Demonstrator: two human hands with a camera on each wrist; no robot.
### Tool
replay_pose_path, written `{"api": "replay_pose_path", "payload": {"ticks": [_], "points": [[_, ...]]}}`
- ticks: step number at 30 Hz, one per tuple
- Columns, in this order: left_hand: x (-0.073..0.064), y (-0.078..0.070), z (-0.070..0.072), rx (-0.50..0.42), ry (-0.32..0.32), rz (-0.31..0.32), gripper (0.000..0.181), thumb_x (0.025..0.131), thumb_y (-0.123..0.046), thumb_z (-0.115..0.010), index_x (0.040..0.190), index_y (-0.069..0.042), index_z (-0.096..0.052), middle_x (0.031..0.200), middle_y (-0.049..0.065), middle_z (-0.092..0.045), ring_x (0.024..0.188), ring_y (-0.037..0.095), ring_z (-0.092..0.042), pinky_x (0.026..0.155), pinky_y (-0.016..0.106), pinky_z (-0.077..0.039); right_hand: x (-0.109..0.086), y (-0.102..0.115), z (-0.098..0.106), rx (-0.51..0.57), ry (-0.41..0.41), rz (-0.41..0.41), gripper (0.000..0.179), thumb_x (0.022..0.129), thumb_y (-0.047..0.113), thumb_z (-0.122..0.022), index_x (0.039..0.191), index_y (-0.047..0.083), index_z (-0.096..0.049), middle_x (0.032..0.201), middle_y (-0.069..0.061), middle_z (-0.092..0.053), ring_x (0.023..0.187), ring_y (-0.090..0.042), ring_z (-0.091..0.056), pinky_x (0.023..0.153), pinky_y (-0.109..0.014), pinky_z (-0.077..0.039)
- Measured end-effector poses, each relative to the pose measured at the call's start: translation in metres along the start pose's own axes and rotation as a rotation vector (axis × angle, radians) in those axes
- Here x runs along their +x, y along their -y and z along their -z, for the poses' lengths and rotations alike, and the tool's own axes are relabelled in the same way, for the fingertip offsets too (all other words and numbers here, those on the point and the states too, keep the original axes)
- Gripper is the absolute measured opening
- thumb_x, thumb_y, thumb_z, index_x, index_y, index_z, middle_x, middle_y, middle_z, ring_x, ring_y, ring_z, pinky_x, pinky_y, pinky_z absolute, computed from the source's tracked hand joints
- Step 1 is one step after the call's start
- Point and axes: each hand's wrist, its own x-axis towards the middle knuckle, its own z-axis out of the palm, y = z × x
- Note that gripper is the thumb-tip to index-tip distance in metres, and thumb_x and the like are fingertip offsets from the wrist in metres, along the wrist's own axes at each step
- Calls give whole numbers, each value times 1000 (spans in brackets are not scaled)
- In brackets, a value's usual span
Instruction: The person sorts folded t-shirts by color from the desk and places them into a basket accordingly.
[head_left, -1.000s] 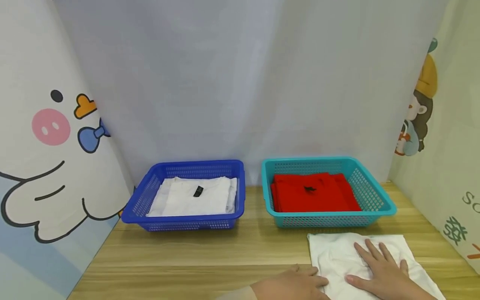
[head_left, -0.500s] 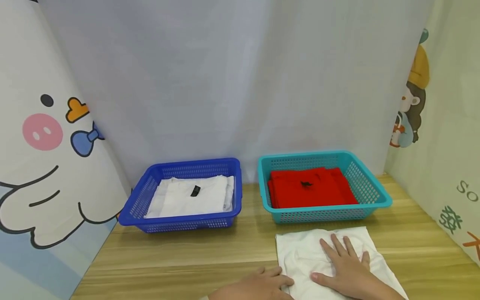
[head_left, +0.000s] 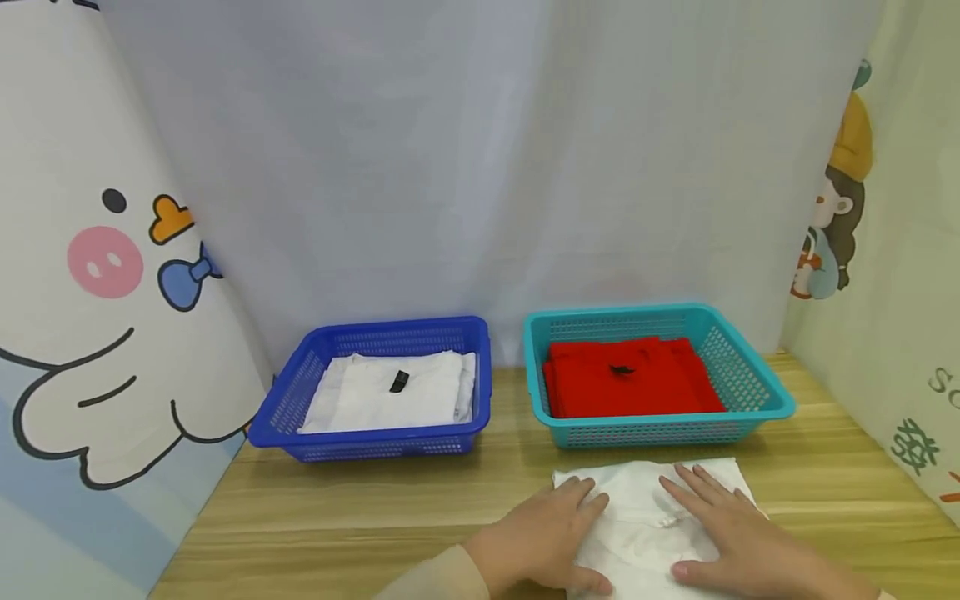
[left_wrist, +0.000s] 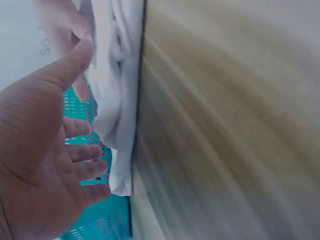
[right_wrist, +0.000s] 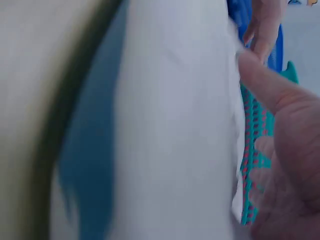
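A folded white garment (head_left: pixel 637 521) lies on the table in front of the teal basket, its surface slightly wrinkled. On its left side rests my left hand (head_left: pixel 543 533), fingers spread and pointing away from me. My right hand (head_left: pixel 742 537) lies over the right side with its fingers extended. From the left wrist, the palm of the left hand (left_wrist: pixel 45 160) shows beside the garment's layered edge (left_wrist: pixel 117 100). The right wrist view is blurred; there the right hand (right_wrist: pixel 290 165) is next to the white cloth (right_wrist: pixel 175 125). Neither hand grips anything.
A blue basket (head_left: pixel 367 439) at the back left holds folded white garments (head_left: pixel 405 400) with a black label showing. To its right stands a teal basket (head_left: pixel 660 433) with folded red garments (head_left: pixel 622 387). Behind both hangs a pale curtain (head_left: pixel 450 167); a printed wall panel (head_left: pixel 885 333) bounds the right.
The garment has slid left across the table under my hands, mostly in the first half second. My left hand has since moved farther onto its left side, and the right hand has shifted slightly right.
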Motion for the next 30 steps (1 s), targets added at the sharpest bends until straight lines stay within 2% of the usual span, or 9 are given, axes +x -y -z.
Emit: {"api": "replay_pose_path", "payload": {"ticks": [2, 4, 8, 11, 14, 19, 24, 30], "points": [[5, 1, -2, 4, 68, 46, 100, 76, -82, -46, 150, -15, -34, 153, 6, -33, 139, 22, -33, 108, 38, -36, -2, -11, 0, -6, -6, 65, 92, 73, 66, -69, 145, 16, -44, 148, -18, -39, 135, -37, -31, 88, -76, -31], [7, 2, -5, -22, 131, 83, 105, 74, -85, -45, 152, -16, -31, 155, 6, -29, 141, 23, -29, 109, 41, -34, -4, -23, -3, -12, -3, 109, 92, 72, 66, -70, 145, 16, -44, 148, -17, -39, 143, -25, -20, 85, -77, -32], [7, 5, -12, -78, 197, 153, 111, 70, -88, -42, 153, -17, -26, 158, 6, -20, 143, 26, -22, 109, 44, -34, -9, -37, -7, -37, -7, 155, 94, 71, 63, -73, 145, 14, -44, 148, -18, -38, 143, -26, -17, 81, -78, -33], [6, 6, -16, -77, 198, 203, 117, 66, -92, -40, 153, -15, -25, 159, 5, -19, 143, 28, -22, 109, 44, -34, -10, -40, -7, -59, -4, 130, 96, 70, 63, -74, 146, 15, -42, 150, -19, -36, 136, -42, -27, 80, -79, -33], [5, 8, -17, -71, 217, 241, 121, 63, -94, -39, 153, -15, -25, 159, 4, -18, 143, 28, -22, 111, 44, -31, -8, -36, -7, -54, 35, 74, 98, 70, 68, -71, 148, 18, -40, 151, -19, -33, 133, -49, -27, 83, -80, -30], [-1, 13, -13, -57, 263, 262, 122, 62, -94, -39, 153, -14, -27, 159, 3, -19, 144, 25, -20, 112, 44, -28, -3, -21, -7, -28, 107, 4, 100, 70, 73, -65, 148, 17, -38, 152, -23, -29, 134, -53, -23, 87, -82, -23], [-9, 18, -9, -34, 256, 279, 125, 59, -96, -40, 152, -12, -28, 158, 5, -21, 144, 25, -21, 112, 45, -28, 0, -9, -10, -29, 96, -43, 102, 68, 75, -65, 148, 17, -40, 151, -29, -26, 134, -57, -20, 87, -82, -21], [-20, 27, -13, -61, 254, 296, 127, 58, -96, -41, 152, -12, -28, 158, 7, -20, 144, 26, -20, 113, 46, -27, 8, 4, -13, -62, 104, -77, 106, 65, 82, -61, 148, 19, -40, 150, -33, -23, 134, -58, -18, 88, -82, -20]]}}
